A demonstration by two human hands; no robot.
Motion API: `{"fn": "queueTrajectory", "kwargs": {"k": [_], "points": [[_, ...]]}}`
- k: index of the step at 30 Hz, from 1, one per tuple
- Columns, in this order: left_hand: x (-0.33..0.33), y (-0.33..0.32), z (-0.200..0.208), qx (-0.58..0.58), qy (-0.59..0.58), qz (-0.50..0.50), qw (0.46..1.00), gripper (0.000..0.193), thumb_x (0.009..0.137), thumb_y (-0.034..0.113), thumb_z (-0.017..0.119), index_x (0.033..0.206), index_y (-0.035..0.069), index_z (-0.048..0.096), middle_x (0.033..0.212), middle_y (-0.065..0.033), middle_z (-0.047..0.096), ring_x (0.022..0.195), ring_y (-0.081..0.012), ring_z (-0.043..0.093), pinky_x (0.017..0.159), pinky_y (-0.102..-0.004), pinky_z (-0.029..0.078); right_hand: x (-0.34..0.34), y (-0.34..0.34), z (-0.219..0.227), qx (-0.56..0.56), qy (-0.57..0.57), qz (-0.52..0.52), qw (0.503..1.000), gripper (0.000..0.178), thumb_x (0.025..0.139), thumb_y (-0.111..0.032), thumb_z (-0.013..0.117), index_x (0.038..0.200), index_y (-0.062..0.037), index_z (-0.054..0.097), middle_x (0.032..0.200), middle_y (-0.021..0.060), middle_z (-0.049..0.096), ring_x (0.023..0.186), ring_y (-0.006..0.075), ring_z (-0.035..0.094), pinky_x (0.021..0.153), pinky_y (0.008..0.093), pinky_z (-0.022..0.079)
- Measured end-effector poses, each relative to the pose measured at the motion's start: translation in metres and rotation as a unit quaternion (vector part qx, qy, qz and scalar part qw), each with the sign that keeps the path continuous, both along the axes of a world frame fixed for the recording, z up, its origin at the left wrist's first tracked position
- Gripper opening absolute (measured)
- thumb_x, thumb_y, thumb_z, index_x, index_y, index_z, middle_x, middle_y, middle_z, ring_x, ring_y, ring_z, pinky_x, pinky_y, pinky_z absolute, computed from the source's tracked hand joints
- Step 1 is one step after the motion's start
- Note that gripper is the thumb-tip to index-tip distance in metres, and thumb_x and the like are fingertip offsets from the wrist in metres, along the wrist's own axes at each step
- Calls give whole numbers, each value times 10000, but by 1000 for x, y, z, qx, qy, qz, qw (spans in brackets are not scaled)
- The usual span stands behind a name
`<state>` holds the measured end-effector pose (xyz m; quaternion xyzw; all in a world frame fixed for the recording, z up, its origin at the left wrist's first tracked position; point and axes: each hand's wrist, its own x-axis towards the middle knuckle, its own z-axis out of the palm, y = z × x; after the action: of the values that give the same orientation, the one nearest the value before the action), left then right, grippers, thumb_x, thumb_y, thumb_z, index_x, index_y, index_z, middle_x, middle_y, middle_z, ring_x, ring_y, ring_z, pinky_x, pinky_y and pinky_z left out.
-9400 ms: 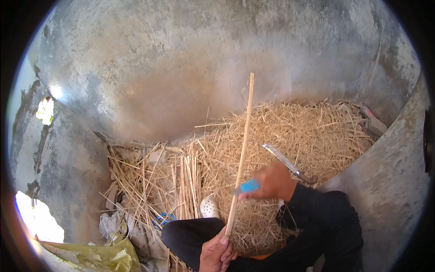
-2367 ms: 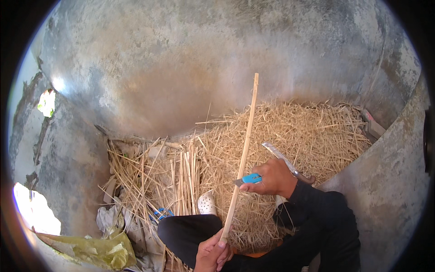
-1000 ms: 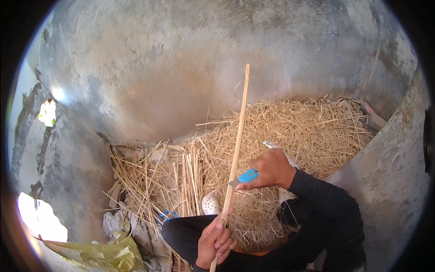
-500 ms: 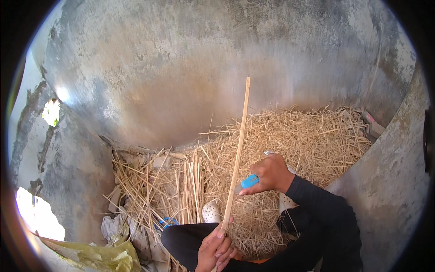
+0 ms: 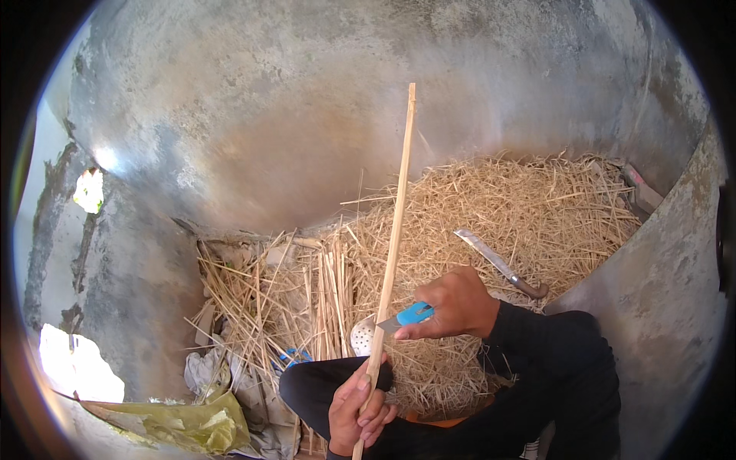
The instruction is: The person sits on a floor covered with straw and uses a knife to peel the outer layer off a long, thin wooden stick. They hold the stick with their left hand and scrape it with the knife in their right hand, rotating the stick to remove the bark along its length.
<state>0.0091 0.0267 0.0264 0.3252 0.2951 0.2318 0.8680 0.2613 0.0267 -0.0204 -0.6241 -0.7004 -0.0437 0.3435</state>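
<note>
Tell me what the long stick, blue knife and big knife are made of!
The long stick looks like bamboo or wood: pale tan and unpainted. The blue knife seems smooth plastic, being evenly bright blue, with a gray metal blade. The big knife looks like worn metal, silvery and blotchy; its brown handle may be wood.

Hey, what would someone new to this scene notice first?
Most likely the long, pale bamboo strip, rising up the middle from the left hand. Next, the bright blue utility knife in the right hand, its blade at the strip. Then the hook-handled long knife lying on the shavings heap, farther right.
</note>
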Motion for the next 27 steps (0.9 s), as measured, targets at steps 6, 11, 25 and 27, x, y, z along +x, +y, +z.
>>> {"fn": "queueTrajectory", "kwargs": {"k": [6,11,25,27], "points": [[1,-10,-3,32,61,-39,997,454,997,222,391,1391,3,343,446,50,305,286,-66,292,411,-243,311,63,26,-16,-57,68,-210,974,784,721,-839,431,505,-101,589,403,62,471,358,216,499,389,361,377],[1,-4,-4,39,57,-17,997,444,998,240,389,1373,3,357,444,46,323,284,-71,305,429,-242,332,16,1,-27,-37,65,-38,996,795,723,-831,439,542,-76,609,399,67,465,367,235,523,388,378,396],[9,-9,0,56,79,-18,995,442,996,240,399,1364,-3,380,434,38,314,284,-73,284,383,-236,305,19,-2,-28,-59,67,-68,994,697,786,-748,480,533,-103,565,432,51,463,381,223,502,382,362,387],[9,-5,-2,56,60,-24,996,444,996,243,397,1365,-4,378,435,38,314,285,-72,290,383,-237,304,-2,-12,-19,-41,31,-16,999,703,786,-751,475,533,-101,570,437,54,473,390,230,515,389,361,398]]}}
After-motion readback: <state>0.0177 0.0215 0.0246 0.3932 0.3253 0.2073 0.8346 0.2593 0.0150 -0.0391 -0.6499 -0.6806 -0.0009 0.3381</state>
